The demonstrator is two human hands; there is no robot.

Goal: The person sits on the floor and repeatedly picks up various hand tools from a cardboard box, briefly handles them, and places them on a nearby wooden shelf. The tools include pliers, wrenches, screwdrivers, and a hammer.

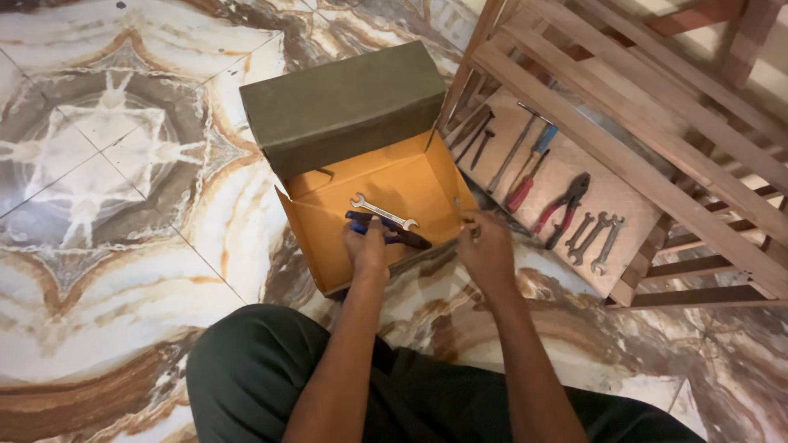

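**Setting tools into the open box**

At the left of the scene, bare marble-patterned floor tiles [107, 164] in cream, grey and rust lead up to an open cardboard box [328, 246] with an orange inside and a dull green lid flap standing up behind it. A silver open-ended spanner [382, 212] lies flat on the box floor, slanting from upper left to lower right.

Just below it, the left hand [367, 246] reaches over the box's near wall, fingers curled down onto a dark, blue-handled tool [386, 230] that lies across the box bottom, close beside the spanner but not on it. The grip looks closed on the handle. To do this well, the tool should lie flat and parallel to the spanner, so the two do not stack or tangle.

The right hand [486, 246] sits at the box's near right corner, fingers pinched narrow at the wall edge; whether it holds a small item or only steadies the cardboard cannot be told. Steadying that wall keeps the light box from sliding.

Further right, a flat wooden board [624, 238] under a slatted wooden frame [624, 107] carries screwdrivers [525, 156], red-handled pliers [562, 205] and several small spanners [595, 238], laid out apart from one another.
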